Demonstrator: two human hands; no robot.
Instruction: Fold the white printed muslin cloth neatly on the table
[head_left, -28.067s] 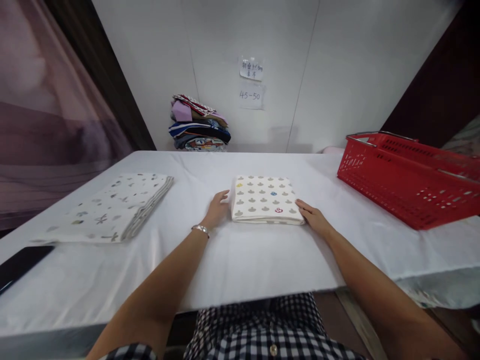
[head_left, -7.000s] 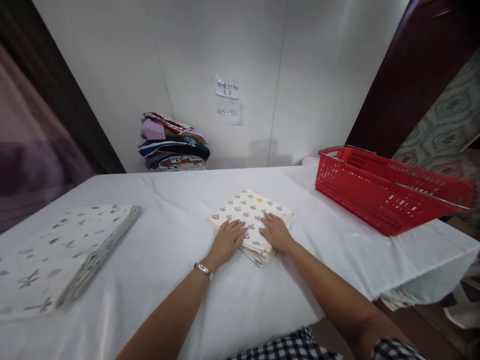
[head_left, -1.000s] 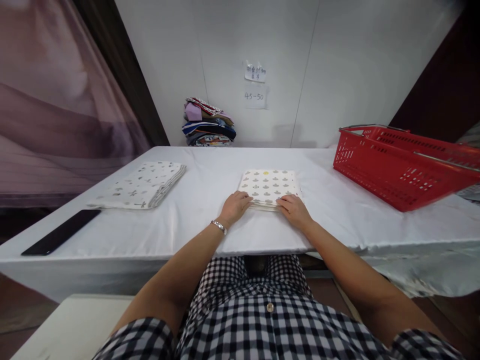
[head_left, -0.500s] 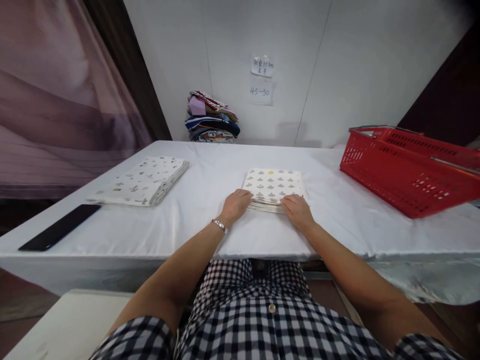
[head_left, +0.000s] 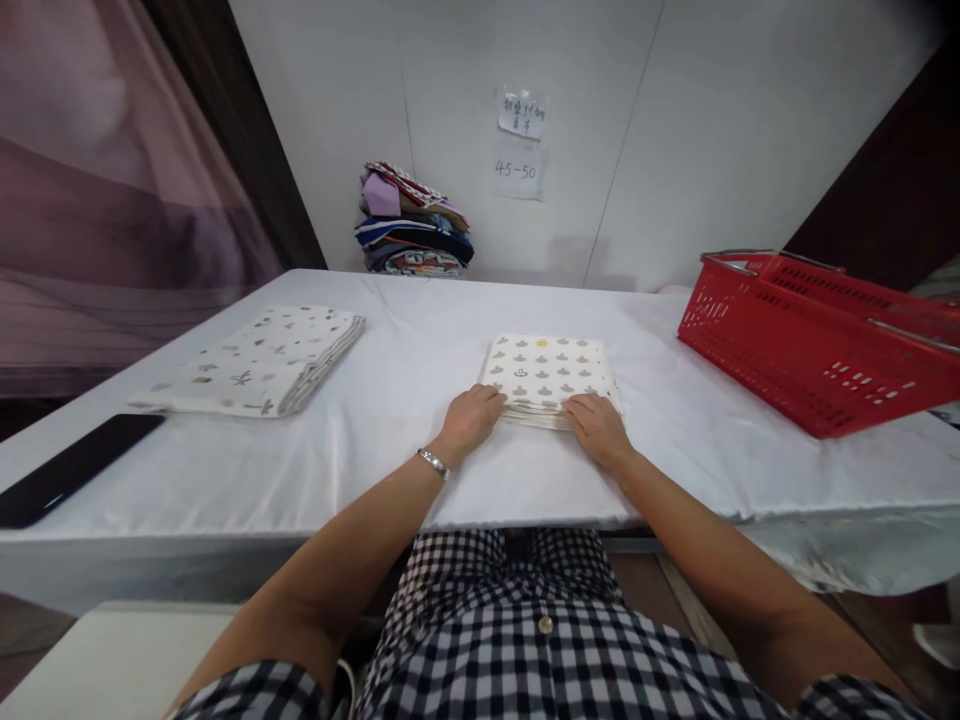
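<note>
A white folded cloth (head_left: 546, 366) with rows of grey cloud-like shapes and one yellow figure lies flat on the table, its stacked layers showing along the near edge. My left hand (head_left: 474, 415), with a silver bracelet at the wrist, grips its near left corner. At the near right corner, my right hand (head_left: 594, 420) has its fingers curled over the edge in the same way. Both thumbs are mostly hidden from sight. Farther left lies a larger folded cloth (head_left: 262, 358), white with scattered grey prints, touched by neither hand.
The table (head_left: 405, 400) has a white cover. A dark flat phone-like slab (head_left: 75, 470) lies at the left edge. On the right stands a red plastic basket (head_left: 810, 345). A pile of folded fabrics (head_left: 416, 225) sits behind the table against the wall, near handwritten paper signs (head_left: 521, 145).
The camera view has shifted slightly, so the left-hand cloth and the dark slab appear farther left. Both hands stay at the near corners of the folded cloth, with hardly any movement.
</note>
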